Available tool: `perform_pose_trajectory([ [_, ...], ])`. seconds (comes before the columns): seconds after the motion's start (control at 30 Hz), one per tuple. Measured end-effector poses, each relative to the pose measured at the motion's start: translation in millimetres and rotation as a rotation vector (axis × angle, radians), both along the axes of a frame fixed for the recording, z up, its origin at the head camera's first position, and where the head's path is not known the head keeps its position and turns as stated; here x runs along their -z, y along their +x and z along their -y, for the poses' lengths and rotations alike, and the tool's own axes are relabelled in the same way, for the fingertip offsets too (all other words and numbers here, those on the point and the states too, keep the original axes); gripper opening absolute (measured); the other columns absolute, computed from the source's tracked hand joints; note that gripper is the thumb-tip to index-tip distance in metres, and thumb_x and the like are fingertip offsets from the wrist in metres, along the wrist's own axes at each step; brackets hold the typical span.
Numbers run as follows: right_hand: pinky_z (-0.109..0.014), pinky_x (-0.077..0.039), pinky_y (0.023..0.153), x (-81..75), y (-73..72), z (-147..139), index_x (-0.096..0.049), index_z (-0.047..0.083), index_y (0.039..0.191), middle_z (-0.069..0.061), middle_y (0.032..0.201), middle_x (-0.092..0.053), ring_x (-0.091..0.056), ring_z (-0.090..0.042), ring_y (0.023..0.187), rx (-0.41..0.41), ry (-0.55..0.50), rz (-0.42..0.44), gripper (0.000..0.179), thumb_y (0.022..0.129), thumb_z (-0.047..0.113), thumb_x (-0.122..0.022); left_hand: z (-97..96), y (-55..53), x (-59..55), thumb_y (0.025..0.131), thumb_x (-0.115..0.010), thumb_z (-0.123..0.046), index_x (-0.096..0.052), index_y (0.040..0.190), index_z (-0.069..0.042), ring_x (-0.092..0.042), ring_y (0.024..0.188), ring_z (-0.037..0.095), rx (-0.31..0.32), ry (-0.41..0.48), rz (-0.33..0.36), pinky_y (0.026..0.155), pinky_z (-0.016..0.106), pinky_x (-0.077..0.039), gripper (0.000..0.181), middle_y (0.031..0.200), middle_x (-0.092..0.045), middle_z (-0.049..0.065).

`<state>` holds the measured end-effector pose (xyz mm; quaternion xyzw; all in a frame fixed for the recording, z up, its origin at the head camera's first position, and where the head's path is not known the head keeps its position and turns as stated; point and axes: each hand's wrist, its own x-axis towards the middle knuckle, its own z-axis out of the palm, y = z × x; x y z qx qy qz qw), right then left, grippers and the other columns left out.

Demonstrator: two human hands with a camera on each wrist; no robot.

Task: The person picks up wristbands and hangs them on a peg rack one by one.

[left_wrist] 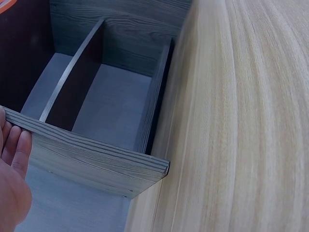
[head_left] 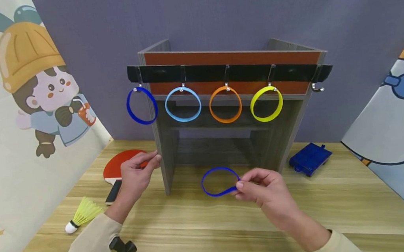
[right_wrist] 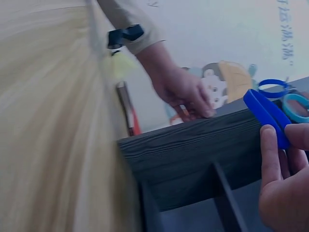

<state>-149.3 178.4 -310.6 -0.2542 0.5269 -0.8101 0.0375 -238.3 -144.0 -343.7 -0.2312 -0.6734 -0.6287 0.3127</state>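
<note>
My right hand [head_left: 269,192] pinches a dark blue silicone wristband [head_left: 214,195] between thumb and fingers, in front of the grey wooden shelf unit [head_left: 166,172]. In the right wrist view the same wristband [right_wrist: 265,113] points up from the fingertips. My left hand [head_left: 136,178] is at the front edge of the unit's left side panel; the left wrist view has its fingers [left_wrist: 21,152] against the panel's outer face. Above, a black hook rail [head_left: 205,71] carries a dark blue band [head_left: 129,112], a light blue band [head_left: 183,120], an orange band [head_left: 226,121] and a yellow band [head_left: 267,119].
The rail's rightmost hook [head_left: 317,88] bears no band. Left of the unit lie a red table tennis bat [head_left: 119,162] and a yellow shuttlecock [head_left: 82,214]. A dark blue box-like object [head_left: 310,159] lies to the right on the wooden table [head_left: 182,238].
</note>
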Motion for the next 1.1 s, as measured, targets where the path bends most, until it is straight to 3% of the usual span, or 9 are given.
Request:
perform_pose_trajectory([
  [0.13, -0.033, -0.057, 0.074, -8.4, -0.8, -6.9, -0.068, 0.001, 0.093, -0.010, 0.086, -0.066, -0.068, -0.022, 0.079, -0.045, -0.080, -0.073, 0.024, 0.089, -0.016, -0.051, 0.7, -3.3, 3.1, 0.078, -0.070, 0.013, -0.069, 0.098, 0.013, -0.067, 0.065, 0.016, 0.005, 0.010, -0.017, 0.066, 0.025, -0.057, 0.019, 0.081, -0.066, 0.015],
  [0.3, -0.033, -0.057, 0.073, -22.2, -1.9, -17.8, -0.068, -0.004, 0.094, -0.016, 0.090, -0.067, -0.069, -0.026, 0.079, -0.029, -0.204, -0.109, 0.025, 0.089, -0.019, -0.048, -0.4, -3.0, 2.2, 0.077, -0.069, 0.017, -0.069, 0.096, 0.014, -0.067, 0.064, 0.016, 0.010, 0.029, -0.025, 0.065, 0.025, -0.057, 0.020, 0.081, -0.064, 0.023],
  [0.5, -0.036, -0.057, 0.074, -38.1, -4.1, -34.7, -0.064, -0.013, 0.095, -0.025, 0.094, -0.066, -0.068, -0.034, 0.083, -0.045, -0.350, -0.169, 0.026, 0.090, -0.024, -0.041, -1.1, -1.8, 1.2, 0.077, -0.070, 0.015, -0.070, 0.095, 0.013, -0.067, 0.064, 0.015, 0.007, 0.040, -0.001, 0.065, 0.024, -0.056, 0.019, 0.080, -0.065, 0.020],
  [0.73, -0.036, -0.057, 0.073, -56.5, -4.3, -50.7, -0.064, -0.015, 0.093, -0.026, 0.093, -0.066, -0.068, -0.035, 0.082, 0.005, -0.452, -0.148, 0.024, 0.091, -0.022, -0.040, 1.2, -3.7, 3.5, 0.078, -0.069, 0.016, -0.068, 0.097, 0.015, -0.068, 0.065, 0.013, 0.005, 0.003, -0.023, 0.065, 0.024, -0.056, 0.020, 0.082, -0.064, 0.023],
  [0.97, -0.039, -0.055, 0.077, -70.8, -3.3, -64.7, -0.062, -0.018, 0.095, -0.029, 0.092, -0.065, -0.067, -0.038, 0.083, 0.025, -0.560, -0.140, 0.025, 0.094, -0.019, -0.037, 0.3, -1.9, 2.3, 0.079, -0.070, 0.011, -0.069, 0.097, 0.013, -0.067, 0.065, 0.015, -0.002, 0.007, -0.008, 0.065, 0.024, -0.057, 0.018, 0.080, -0.067, 0.007],
  [1.1, -0.039, -0.053, 0.080, -78.9, -3.3, -73.3, -0.062, -0.017, 0.095, -0.028, 0.095, -0.066, -0.067, -0.038, 0.085, 0.054, -0.577, -0.120, 0.024, 0.094, -0.018, -0.038, -0.3, -1.8, 1.7, 0.079, -0.071, 0.011, -0.070, 0.097, 0.012, -0.067, 0.065, 0.015, -0.005, 0.004, -0.020, 0.065, 0.025, -0.057, 0.019, 0.080, -0.067, 0.007],
])
